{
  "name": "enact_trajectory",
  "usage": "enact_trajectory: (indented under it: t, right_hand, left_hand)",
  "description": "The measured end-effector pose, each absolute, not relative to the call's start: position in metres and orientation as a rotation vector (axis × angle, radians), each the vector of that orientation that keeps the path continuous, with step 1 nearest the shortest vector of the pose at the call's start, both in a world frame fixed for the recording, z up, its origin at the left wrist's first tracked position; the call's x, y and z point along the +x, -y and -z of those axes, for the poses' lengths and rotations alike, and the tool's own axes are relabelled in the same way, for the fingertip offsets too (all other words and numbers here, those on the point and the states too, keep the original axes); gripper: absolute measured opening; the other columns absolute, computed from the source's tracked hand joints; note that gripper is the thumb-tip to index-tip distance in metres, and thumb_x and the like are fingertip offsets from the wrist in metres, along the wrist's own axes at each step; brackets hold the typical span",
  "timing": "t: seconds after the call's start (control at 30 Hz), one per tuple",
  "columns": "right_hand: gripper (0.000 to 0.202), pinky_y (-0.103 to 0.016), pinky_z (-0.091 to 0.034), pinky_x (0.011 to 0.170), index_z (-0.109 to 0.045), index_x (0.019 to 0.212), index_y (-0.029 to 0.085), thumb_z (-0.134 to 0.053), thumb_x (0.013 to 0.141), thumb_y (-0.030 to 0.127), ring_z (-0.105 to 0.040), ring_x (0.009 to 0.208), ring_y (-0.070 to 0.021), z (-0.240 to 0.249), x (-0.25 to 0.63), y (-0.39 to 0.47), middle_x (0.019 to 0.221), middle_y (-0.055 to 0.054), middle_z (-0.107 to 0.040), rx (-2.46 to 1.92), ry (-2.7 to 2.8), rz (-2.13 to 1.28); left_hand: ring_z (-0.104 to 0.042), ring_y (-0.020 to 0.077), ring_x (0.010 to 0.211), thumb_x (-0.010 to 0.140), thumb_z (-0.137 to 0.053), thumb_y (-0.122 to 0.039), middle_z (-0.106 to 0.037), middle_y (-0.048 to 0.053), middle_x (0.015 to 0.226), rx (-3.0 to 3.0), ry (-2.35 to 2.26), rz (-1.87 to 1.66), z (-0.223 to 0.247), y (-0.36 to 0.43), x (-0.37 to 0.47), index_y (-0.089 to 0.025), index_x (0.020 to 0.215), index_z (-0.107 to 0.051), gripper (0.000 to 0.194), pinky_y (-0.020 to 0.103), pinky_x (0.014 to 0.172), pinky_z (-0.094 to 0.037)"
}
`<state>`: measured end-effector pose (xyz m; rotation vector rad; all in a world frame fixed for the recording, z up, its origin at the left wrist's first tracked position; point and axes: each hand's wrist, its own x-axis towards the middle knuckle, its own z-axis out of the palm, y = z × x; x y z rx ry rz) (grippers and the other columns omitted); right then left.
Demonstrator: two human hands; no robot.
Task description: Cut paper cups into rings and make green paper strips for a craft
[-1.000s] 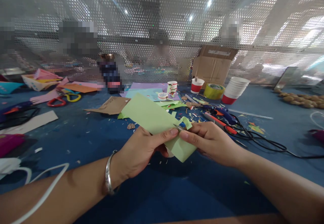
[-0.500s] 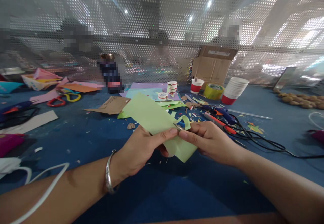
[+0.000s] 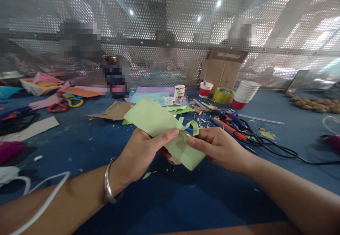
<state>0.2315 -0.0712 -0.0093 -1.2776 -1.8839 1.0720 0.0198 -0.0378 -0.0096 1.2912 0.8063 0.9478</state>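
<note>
My left hand (image 3: 142, 153) is closed on a sheet of light green paper (image 3: 151, 116), thumb on top and fingers underneath. Below the sheet, by those fingers, the edge of a whitish round object (image 3: 174, 161) shows; most of it is hidden. In my right hand (image 3: 220, 146) is a pair of scissors (image 3: 186, 133), of which only the metal blades show at the paper; its handles are covered by my fingers. A narrow green strip (image 3: 195, 126) curls up beside the blades, partly cut from the sheet.
Behind the hands lie purple paper (image 3: 156, 90), brown cardboard (image 3: 114, 110) and small scraps. To the right are a glue gun (image 3: 235, 120) with a black cable, a tape roll (image 3: 223, 95), stacked cups (image 3: 245, 93) and a cardboard box (image 3: 223, 68). Red-and-yellow-handled scissors (image 3: 57, 107) lie left.
My left hand has slid slightly left and back along the paper, its thumb now farther from my right thumb. More of the scissor blades shows. A small green scrap now appears below the left hand.
</note>
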Motion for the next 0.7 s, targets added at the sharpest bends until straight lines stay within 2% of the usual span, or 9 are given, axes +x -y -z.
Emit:
enact_trajectory:
  t: [0.23, 0.37, 0.53, 0.7]
  right_hand:
    - [0.052, -0.024, -0.027, 0.048, -0.063, 0.074, 0.016, -0.053, 0.095, 0.062, -0.041, 0.052, -0.0082, 0.0096, 0.2324, 0.0707, 0.061, 0.003, -0.051, -1.266, 1.870, -1.108]
    - [0.055, -0.025, -0.026, 0.047, -0.066, 0.071, 0.015, -0.053, 0.095, 0.063, -0.039, 0.051, -0.0089, 0.0092, 0.2323, 0.0698, 0.057, 0.003, -0.050, -1.269, 1.907, -1.119]
    - [0.052, -0.025, -0.034, 0.050, -0.069, 0.076, 0.017, -0.056, 0.092, 0.065, -0.048, 0.059, -0.0124, 0.0088, 0.2324, 0.0695, 0.064, -0.001, -0.058, -1.242, 1.886, -1.116]
    - [0.048, -0.024, -0.034, 0.050, -0.070, 0.084, 0.016, -0.057, 0.094, 0.061, -0.049, 0.058, -0.0113, 0.0095, 0.2322, 0.0705, 0.068, -0.001, -0.060, -1.219, 1.844, -1.231]
  left_hand:
    - [-0.068, 0.0171, 0.060, 0.083, -0.077, -0.036, -0.072, 0.000, 0.076, 1.308, -0.810, -0.959, 0.0091, 0.0394, 0.0194, -0.020, 0.089, -0.072, 0.019, 0.026, 0.051, -0.056]
    - [-0.068, 0.0157, 0.060, 0.084, -0.076, -0.034, -0.073, -0.001, 0.078, 1.325, -0.797, -0.955, 0.0092, 0.0410, 0.0189, -0.022, 0.090, -0.074, 0.014, 0.024, 0.051, -0.055]
    - [-0.066, 0.0159, 0.058, 0.081, -0.078, -0.039, -0.073, 0.002, 0.072, 1.356, -0.872, -0.923, 0.0094, 0.0424, 0.0202, -0.018, 0.082, -0.075, 0.021, 0.024, 0.051, -0.054]
    - [-0.066, 0.0161, 0.056, 0.079, -0.080, -0.039, -0.075, 0.003, 0.075, 1.324, -0.850, -0.907, 0.0079, 0.0427, 0.0236, -0.017, 0.087, -0.075, 0.024, 0.025, 0.049, -0.054]
